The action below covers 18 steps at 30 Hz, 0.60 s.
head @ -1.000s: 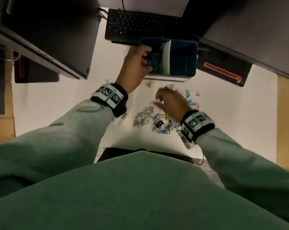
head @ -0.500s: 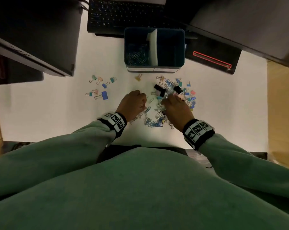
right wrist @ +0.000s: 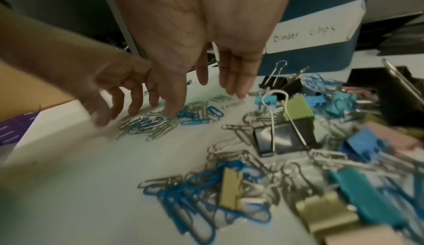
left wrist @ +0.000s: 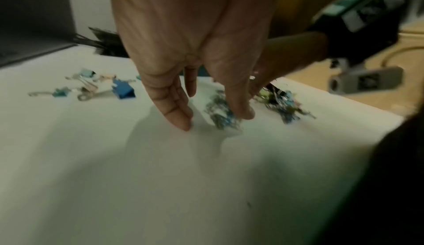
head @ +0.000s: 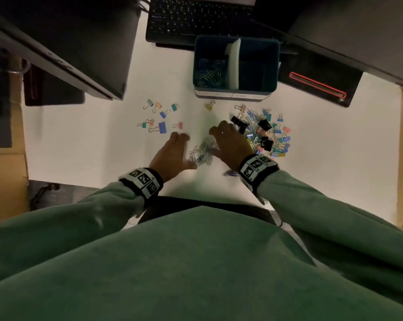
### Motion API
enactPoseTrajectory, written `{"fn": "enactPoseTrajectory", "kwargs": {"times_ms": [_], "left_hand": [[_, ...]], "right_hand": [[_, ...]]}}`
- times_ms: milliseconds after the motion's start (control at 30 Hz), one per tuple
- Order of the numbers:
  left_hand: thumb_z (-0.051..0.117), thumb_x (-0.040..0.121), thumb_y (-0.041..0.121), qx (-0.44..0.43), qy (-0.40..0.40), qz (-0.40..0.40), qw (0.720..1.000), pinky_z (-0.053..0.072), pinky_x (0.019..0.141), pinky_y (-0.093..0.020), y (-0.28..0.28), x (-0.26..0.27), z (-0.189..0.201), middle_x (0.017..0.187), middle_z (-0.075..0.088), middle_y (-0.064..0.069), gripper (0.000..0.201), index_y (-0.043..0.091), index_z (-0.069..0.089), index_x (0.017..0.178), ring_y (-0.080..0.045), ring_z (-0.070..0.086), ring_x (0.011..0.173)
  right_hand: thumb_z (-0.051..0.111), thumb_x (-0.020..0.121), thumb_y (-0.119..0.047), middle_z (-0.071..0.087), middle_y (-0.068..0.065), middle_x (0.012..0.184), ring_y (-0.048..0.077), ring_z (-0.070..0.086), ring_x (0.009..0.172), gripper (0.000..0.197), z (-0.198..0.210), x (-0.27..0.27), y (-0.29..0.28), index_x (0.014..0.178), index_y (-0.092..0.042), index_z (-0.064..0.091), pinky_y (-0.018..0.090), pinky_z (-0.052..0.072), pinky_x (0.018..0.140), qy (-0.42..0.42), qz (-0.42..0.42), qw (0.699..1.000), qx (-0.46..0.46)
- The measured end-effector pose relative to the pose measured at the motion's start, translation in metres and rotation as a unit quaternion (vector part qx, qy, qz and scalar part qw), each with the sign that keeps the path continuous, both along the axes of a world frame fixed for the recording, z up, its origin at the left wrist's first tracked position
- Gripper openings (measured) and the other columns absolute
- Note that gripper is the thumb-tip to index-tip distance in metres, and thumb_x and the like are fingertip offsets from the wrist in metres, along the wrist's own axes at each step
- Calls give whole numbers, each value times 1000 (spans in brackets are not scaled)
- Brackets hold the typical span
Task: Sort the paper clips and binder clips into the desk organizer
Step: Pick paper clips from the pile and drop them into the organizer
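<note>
Our flat, loose-fingered left hand (head: 172, 151) and right hand (head: 230, 142) have spread apart, flanking small silver-and-blue wire paper clips (head: 201, 151); coloured metal binder clips (head: 268, 133) crowd the right, black keyboard (head: 196, 17) behind.

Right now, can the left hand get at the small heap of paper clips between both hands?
Probably yes: the left hand is open beside the paper clip heap, with nothing between them; the right hand flanks the other side.

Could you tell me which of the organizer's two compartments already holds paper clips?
The left compartment of the blue desk organizer: silver and blue paper clips lie in it, while the one right of the white divider looks empty.
</note>
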State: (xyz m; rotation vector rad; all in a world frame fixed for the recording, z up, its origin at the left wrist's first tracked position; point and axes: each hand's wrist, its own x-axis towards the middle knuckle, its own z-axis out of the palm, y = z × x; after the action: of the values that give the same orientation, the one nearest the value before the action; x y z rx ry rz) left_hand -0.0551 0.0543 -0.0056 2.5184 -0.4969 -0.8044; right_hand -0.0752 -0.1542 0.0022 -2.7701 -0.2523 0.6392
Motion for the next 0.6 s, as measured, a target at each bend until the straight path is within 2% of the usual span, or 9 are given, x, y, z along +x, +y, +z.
{"fn": "enactPoseTrajectory", "kwargs": {"times_ms": [67, 100, 167, 233, 333, 400, 500, 567, 600], "left_hand": [[88, 59, 39, 23, -3, -39, 999, 48, 95, -35, -5, -15, -8, 122, 42, -13, 94, 5, 40, 133, -28, 51, 106], [87, 62, 34, 19, -1, -32, 999, 48, 92, -33, -9, -18, -11, 121, 42, -13, 89, 5, 41, 131, -28, 53, 104], [82, 72, 20, -12, 1, 1, 1000, 48, 82, -34, -20, -15, -11, 116, 46, -14, 66, 5, 47, 126, -30, 56, 94], [72, 80, 13, -27, -4, 8, 1000, 47, 72, -37, -27, -6, -10, 108, 50, -14, 41, 5, 53, 115, -33, 58, 84], [62, 83, 7, -33, 2, -2, 999, 48, 68, -40, -32, 2, -8, 98, 50, -14, 20, 5, 57, 103, -35, 58, 77], [60, 81, 4, -37, 5, 0, 999, 48, 69, -39, -34, 5, -9, 94, 50, -12, 17, 6, 60, 98, -34, 57, 76], [61, 77, 2, -47, 8, 13, 999, 44, 66, -31, -33, 8, -13, 86, 48, -6, 15, 8, 64, 91, -30, 56, 73], [63, 76, 1, -61, 11, 19, 998, 43, 66, -29, -31, 10, -14, 84, 50, -3, 14, 8, 66, 87, -26, 55, 72], [64, 77, 0, -68, 16, 20, 997, 45, 66, -28, -29, 11, -13, 83, 52, -4, 13, 8, 66, 87, -23, 55, 72]], "right_hand": [[76, 77, -35, 43, 16, 128, 33, 46, 112, 71, -7, -1, 1, 136, -15, 42, 45, 51, 82, 13, 23, 1000, 2], [77, 76, -31, 42, 16, 129, 33, 45, 113, 69, -10, -3, 3, 135, -14, 44, 45, 52, 79, 19, 35, 999, 9], [73, 80, -18, 45, 16, 122, 34, 48, 108, 48, -18, -6, 10, 122, -8, 52, 43, 53, 69, 11, 45, 999, 18], [65, 84, -8, 49, 15, 113, 33, 53, 100, 26, -21, -6, 14, 109, -6, 56, 40, 50, 63, -1, 36, 999, 22], [56, 90, -8, 54, 14, 104, 33, 59, 91, 10, -24, -4, 10, 98, -5, 62, 39, 48, 65, -1, -8, 998, 57], [53, 93, -13, 57, 13, 101, 32, 60, 89, 14, -23, -2, 3, 97, -6, 65, 40, 49, 70, 17, -42, 995, 86], [57, 92, -13, 64, 12, 98, 27, 61, 88, 14, -16, -1, -10, 97, -6, 68, 40, 50, 81, 48, -100, 983, 148], [63, 89, -11, 69, 9, 94, 18, 64, 82, 10, -3, -1, -19, 95, -7, 70, 33, 54, 80, 47, -162, 963, 211], [65, 89, -11, 70, 7, 92, 12, 65, 77, 9, 8, 0, -23, 94, -7, 71, 25, 55, 76, 38, -199, 948, 246]]}}
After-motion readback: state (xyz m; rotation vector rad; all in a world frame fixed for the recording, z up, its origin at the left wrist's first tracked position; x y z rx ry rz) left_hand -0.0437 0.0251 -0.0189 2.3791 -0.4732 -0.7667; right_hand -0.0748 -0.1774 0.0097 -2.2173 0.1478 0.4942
